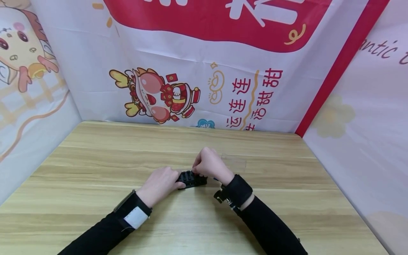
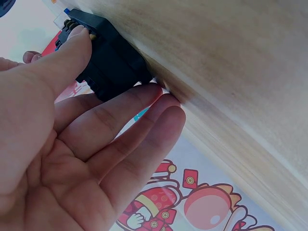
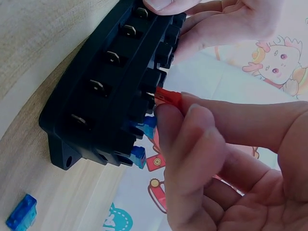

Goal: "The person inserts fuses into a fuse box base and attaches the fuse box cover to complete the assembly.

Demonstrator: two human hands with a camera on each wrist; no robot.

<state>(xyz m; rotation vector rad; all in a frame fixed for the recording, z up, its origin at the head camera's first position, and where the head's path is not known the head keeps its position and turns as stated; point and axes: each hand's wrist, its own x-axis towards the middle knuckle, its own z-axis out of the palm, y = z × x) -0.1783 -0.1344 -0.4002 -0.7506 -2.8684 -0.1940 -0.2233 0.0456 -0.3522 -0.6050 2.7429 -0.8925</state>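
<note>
A black blade fuse box (image 1: 192,179) with a row of metal terminals lies on the table. My left hand (image 1: 159,186) grips its left end, thumb on top and fingers along the side, as the left wrist view shows. Over the other part of the box, my right hand (image 1: 211,164) pinches a red blade fuse (image 3: 168,97) between thumb and index finger. This fuse is at a slot in the box; how deep it sits I cannot tell. Two blue blade fuses, an upper one (image 3: 148,126) and a lower one (image 3: 138,156), stand in neighbouring slots towards the right end.
A loose blue blade fuse (image 3: 22,212) lies on the wooden table (image 1: 191,226) near the box's right end. Behind my right hand lies a clear, flat plastic piece (image 1: 236,163). Printed cloth walls (image 1: 178,49) border the table at the back and sides.
</note>
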